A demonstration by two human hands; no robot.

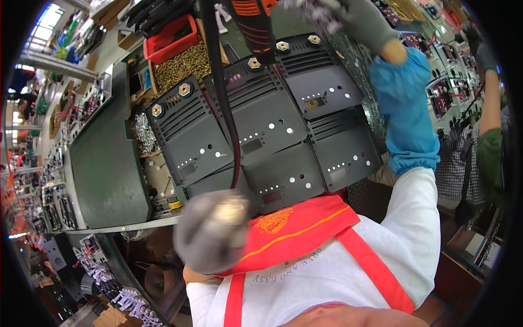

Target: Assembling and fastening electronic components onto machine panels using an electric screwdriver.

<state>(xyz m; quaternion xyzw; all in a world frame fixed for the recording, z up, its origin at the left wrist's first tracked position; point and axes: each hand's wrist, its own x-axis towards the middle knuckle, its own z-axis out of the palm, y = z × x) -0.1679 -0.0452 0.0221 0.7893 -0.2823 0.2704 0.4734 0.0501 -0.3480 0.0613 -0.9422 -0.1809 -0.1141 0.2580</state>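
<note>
Grey glove fabric covers the left hand (204,234), which is held low at the near left, in front of the red apron (299,223). Its fingers are blurred by motion but seem curled, with a brass-coloured clump (231,210) gripped at their far side. Just beyond, dark panels (260,119) are laid overlapping across the bench, their long axes run from near to far and tipped somewhat leftward. From the left fingers the panels lie far and to the right, and their near left portion is closest to that hand. Brass fittings (184,89) are seated along the far edges, so the far right ones are nearer to the right hand (368,24). Above the panels an orange-and-black power driver (251,24) is hung. At the far left, loose brass pieces (182,68) are heaped. The right hand is stretched to the far right; whether its blurred fingers are spread or gripping cannot be told.
</note>
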